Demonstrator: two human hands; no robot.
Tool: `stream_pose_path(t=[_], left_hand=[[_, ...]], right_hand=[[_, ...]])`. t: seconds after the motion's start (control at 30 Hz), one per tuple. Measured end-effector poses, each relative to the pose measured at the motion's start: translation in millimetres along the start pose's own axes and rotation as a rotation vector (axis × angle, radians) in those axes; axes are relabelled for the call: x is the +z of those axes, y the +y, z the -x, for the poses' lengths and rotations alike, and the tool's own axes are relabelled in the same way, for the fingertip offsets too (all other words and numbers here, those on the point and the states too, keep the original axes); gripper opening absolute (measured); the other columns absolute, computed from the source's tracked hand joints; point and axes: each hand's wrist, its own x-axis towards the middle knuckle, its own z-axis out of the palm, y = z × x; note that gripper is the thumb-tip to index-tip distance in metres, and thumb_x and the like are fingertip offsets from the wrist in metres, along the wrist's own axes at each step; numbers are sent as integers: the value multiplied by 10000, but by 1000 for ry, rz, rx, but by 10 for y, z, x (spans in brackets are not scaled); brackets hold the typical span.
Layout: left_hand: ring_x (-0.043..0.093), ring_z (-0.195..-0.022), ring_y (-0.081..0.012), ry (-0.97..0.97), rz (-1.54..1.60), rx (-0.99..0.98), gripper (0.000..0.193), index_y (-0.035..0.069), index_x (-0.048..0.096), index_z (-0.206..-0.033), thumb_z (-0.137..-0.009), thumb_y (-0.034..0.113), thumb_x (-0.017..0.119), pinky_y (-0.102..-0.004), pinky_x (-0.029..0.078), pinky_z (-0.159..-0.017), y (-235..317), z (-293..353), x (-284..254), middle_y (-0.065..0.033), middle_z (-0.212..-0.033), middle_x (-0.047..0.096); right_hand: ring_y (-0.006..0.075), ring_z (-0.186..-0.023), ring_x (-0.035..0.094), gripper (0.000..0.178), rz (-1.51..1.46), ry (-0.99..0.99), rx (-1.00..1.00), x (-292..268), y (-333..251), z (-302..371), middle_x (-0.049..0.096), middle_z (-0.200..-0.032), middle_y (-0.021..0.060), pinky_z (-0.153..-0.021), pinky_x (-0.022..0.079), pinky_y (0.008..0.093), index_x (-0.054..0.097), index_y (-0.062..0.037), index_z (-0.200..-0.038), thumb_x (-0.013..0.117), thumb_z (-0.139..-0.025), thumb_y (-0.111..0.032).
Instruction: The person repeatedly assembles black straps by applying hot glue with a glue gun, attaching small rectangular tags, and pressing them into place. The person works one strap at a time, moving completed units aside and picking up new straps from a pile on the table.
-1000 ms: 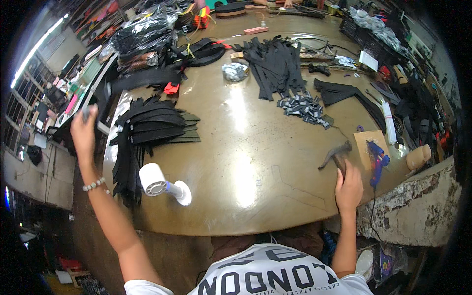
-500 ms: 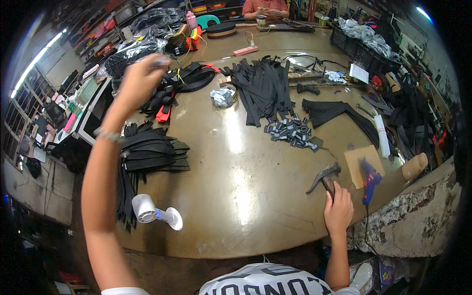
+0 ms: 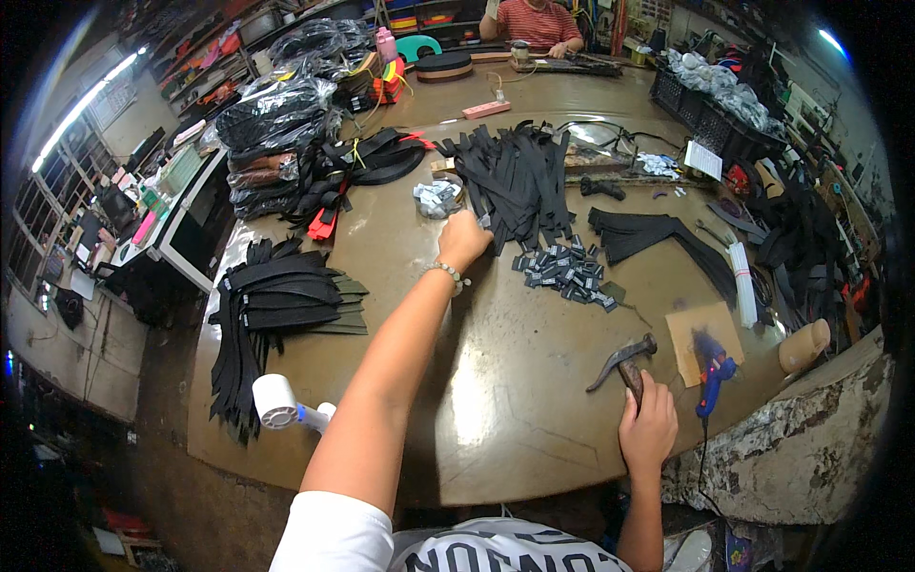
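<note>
My left hand (image 3: pixel 464 240) reaches over the middle of the table, its fingers closed at the near left edge of a pile of black webbing straps (image 3: pixel 510 181). A small greyish bit shows at its fingertips, too small to name. Just behind that hand sits a round container of small silvery pieces (image 3: pixel 437 197). To its right lies a heap of small grey-and-black tabs (image 3: pixel 564 271). My right hand (image 3: pixel 649 424) rests at the table's right front, wrapped round the wooden handle of a hammer (image 3: pixel 627 364), whose curved metal head lies towards the left.
Stacked black straps (image 3: pixel 276 305) and a white handheld fan (image 3: pixel 276 400) are at the left. A blue glue gun (image 3: pixel 713 381) lies on brown card (image 3: pixel 688 334) right of the hammer, beside a tape roll (image 3: pixel 805 345). Across the table sits a person in red stripes (image 3: pixel 538 27).
My left hand has swung down and right, from above the wrapped bundles at the left to the strap pile. My right hand still grips the hammer. The far person's hands have moved apart.
</note>
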Motion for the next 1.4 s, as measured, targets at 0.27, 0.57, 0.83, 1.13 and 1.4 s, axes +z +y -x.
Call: stream_pose_path(t=[0.27,0.57,0.83,1.13,1.4], left_hand=[[399,-578,-38,-85,859,-105,300,101,667,-788,-847,377,769,-214,283,-522,75,1261,-575,74,-660,502],[649,-796,-144,-357,602,40,230,-6,715,-987,-897,206,729,-276,508,-727,-141,3432,-1226,-125,-886,710],[681,-681,-292,-125,396,-8,240,67,646,-948,-848,251,764,-343,525,-597,-68,3950,-936,-106,-828,691],[595,-545,-207,18,119,294,193,137,726,-880,-773,276,808,-329,464,-495,-135,4065,-814,-30,-709,566],[531,-563,-173,-71,199,499,323,140,720,-1062,-787,299,778,-303,419,-508,-306,4089,-890,-14,-685,518]], right_hand=[[319,-1174,485,456,-5,139,-102,-225,-358,-155,490,-1294,125,-943,457,423,555,-73,-1306,674,-886,-208],[34,-503,411,287,-1383,-1633,48,389,-1495,-463,533,-667,-78,-441,314,193,671,-82,-1130,706,-916,-270],[140,-681,640,235,-1073,-1086,-132,1053,-1718,-1667,672,-752,73,-629,530,261,683,3,-906,763,-862,-213],[304,-695,649,420,-761,-333,-338,1335,-1985,-1460,648,-720,162,-668,503,418,645,-23,-1099,741,-851,-348],[299,-1145,555,198,-535,262,-111,-116,-688,-443,572,-1233,154,-1003,408,399,664,-35,-962,745,-854,-181]])
